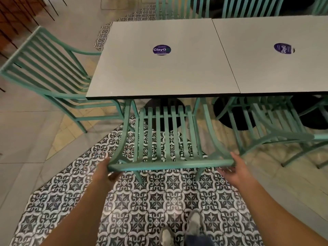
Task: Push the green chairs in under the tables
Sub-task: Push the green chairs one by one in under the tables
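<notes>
Chairs stand at different stages along this run of tables. Farthest left, the side chair at the table's short end sits angled with its seat mostly clear of the left table, so by my reading it is not yet pushed in. Next along, the middle chair faces the long edge of that table; only the front of its slatted seat is under the tabletop, and its top rail is well out over the patterned floor tiles, so this looks like the chair in hand and only partly home. The left hand grips the left end of that rail, fingers curled beneath it. The right hand is at the rail's right end, thumb up against the corner and fingers spread just below; whether it clasps the rail or merely presses on it I cannot tell. The chair thus lies directly ahead of both hands, between them and the table. Further right, the right chair at the right table appears tucked somewhat deeper, though its back also stands clear. More green chairs line the far side, seemingly pushed in.
</notes>
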The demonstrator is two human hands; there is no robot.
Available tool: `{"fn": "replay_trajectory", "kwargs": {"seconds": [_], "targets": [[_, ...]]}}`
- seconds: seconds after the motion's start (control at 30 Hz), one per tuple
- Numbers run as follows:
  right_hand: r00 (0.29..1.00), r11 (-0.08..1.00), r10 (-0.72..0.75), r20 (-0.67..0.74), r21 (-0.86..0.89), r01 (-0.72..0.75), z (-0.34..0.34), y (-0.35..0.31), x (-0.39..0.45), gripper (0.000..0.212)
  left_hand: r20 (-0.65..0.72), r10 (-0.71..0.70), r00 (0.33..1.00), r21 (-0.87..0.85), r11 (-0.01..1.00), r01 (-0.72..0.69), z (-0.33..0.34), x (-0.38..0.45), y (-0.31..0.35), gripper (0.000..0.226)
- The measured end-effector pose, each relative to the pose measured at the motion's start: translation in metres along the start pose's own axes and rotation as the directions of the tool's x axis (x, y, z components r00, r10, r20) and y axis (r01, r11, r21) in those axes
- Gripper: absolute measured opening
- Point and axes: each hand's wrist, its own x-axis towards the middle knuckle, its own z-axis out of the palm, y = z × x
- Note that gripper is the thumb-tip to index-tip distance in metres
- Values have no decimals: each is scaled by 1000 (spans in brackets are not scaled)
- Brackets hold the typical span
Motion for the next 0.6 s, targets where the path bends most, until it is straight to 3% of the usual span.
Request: {"fn": "replay_trajectory", "kwargs": {"seconds": [0.1, 0.2, 0.6], "targets": [[998, 993, 70, -7, 93, -69, 13, -4, 8, 17, -52, -14, 999, 11, 1000, 15, 2, 7, 2, 17], [994, 993, 108, -35, 57, -106, 20, -6, 17, 6, -86, -28, 996, 19, 999, 30, 5, 11, 7, 17], [995, 995, 99, 1, -20, -99, 69, -50, 48, 14, -111, -24, 994, -42, 999, 19, 72, 24, 44, 18]]}}
